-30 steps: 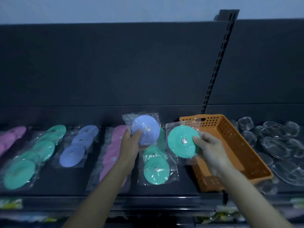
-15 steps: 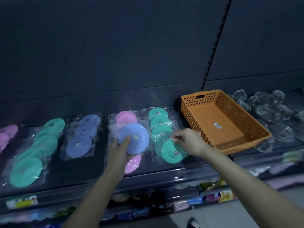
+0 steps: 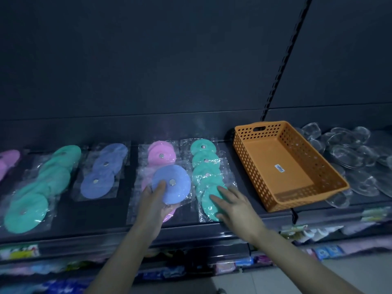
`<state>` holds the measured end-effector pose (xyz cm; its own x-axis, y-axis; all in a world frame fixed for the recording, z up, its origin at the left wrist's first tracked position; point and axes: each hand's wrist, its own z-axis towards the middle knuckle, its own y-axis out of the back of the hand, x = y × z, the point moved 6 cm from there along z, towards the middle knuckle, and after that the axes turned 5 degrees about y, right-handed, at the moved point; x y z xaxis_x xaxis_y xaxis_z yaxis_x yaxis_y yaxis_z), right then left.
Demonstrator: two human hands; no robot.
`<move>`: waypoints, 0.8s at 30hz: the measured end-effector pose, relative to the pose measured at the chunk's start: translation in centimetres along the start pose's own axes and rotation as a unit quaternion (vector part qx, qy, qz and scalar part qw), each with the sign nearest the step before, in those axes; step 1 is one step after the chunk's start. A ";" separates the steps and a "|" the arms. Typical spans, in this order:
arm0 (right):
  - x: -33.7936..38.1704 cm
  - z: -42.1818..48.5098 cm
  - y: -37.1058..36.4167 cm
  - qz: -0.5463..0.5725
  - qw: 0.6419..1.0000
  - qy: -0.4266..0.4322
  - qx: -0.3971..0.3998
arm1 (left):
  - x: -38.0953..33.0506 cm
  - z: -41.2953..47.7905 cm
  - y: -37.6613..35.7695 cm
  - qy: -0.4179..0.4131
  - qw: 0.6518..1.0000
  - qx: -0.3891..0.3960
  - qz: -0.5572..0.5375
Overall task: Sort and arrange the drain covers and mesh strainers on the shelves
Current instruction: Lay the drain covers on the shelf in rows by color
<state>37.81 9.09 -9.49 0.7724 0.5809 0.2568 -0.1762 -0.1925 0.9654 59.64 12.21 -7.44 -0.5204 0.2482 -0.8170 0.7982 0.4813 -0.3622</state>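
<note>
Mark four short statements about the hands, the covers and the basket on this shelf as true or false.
1. The left hand holds a blue drain cover. True.
2. The orange basket contains green covers. False: only a small label shows inside.
3. The right hand lies with straight fingers on the front green drain cover. True.
4. The held blue drain cover is over the blue row. False: it is over the pink drain covers.
</note>
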 end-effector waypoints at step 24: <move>1.4 1.9 0.5 0.033 0.999 0.022 -0.036 | 2.8 3.6 -2.0 0.012 0.996 0.022 -0.086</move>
<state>39.99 8.33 -8.74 0.7305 0.6037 0.3193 -0.2702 -0.1739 0.9470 57.64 8.94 -10.61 -0.6570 0.1857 -0.7306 0.7092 0.4810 -0.5155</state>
